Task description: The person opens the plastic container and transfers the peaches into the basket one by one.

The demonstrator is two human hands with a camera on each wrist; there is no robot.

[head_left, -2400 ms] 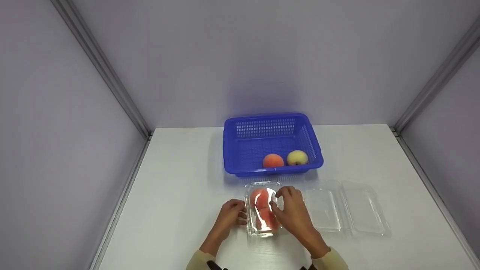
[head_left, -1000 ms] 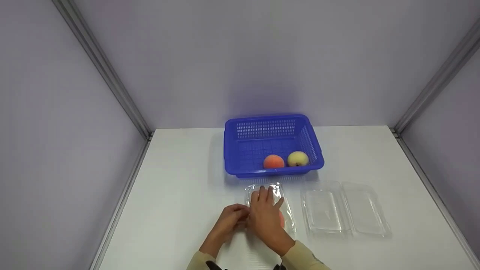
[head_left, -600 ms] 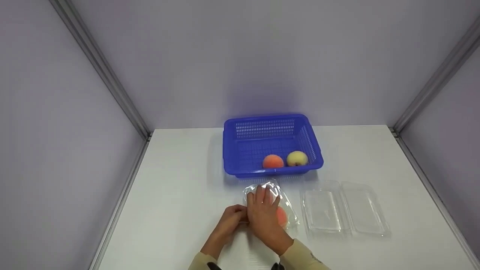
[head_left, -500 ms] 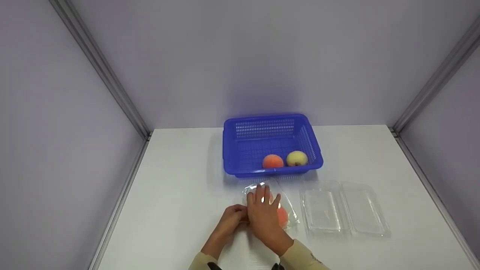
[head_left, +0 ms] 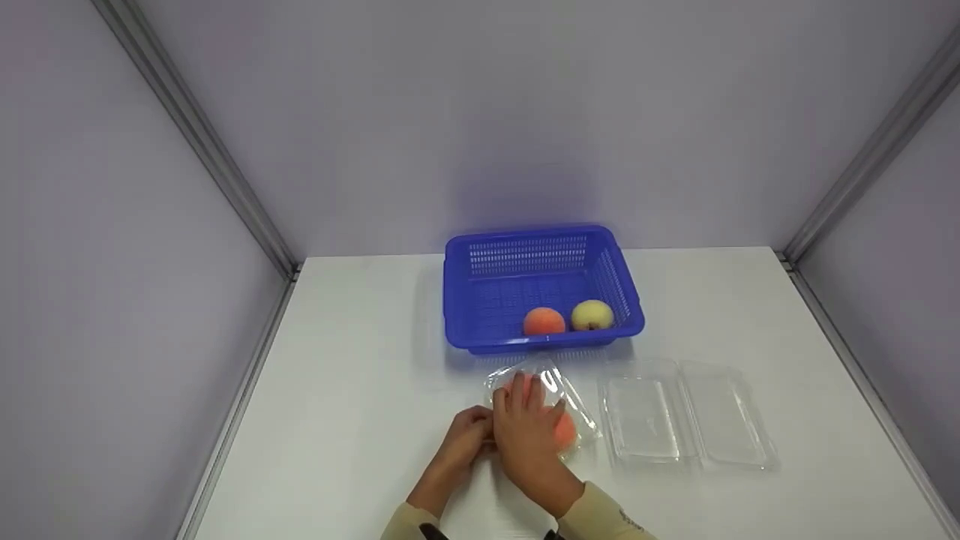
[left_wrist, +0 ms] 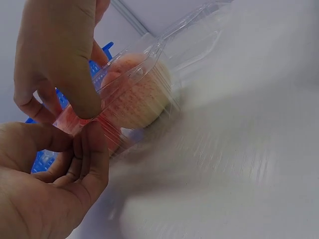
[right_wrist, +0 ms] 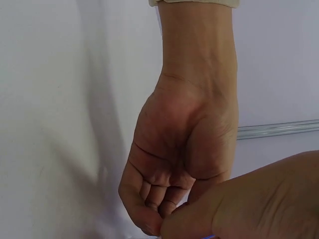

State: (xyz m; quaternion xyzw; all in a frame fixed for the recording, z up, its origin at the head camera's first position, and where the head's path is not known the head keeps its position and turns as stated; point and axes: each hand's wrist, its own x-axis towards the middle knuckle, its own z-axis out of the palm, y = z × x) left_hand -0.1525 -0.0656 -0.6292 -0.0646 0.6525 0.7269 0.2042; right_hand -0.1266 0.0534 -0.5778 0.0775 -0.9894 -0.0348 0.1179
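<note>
A clear plastic clamshell container [head_left: 577, 412] holding two peaches [head_left: 564, 433] lies at the table's front middle, turned at a slant. My left hand [head_left: 466, 435] pinches its left edge between thumb and fingers. My right hand [head_left: 526, 439] lies over the lid with fingers spread, covering part of the fruit. In the left wrist view, the right thumb [left_wrist: 82, 94] presses at the edge close beside the left fingertips [left_wrist: 92, 144], and one peach [left_wrist: 139, 94] shows through the plastic. The right wrist view shows my left palm [right_wrist: 182, 134], fingers curled.
Behind the container stands a blue basket [head_left: 457, 292] with an orange-red peach [head_left: 544, 321] and a pale yellow round fruit [head_left: 592, 315] along its front. To the right, a second clamshell [head_left: 651, 420] lies unfolded and empty. Grey-white panels [head_left: 525, 135] enclose the table.
My right hand has moved left from the container's right side onto its lid. The container has turned, its near end swinging right. My left hand has stayed at the left edge.
</note>
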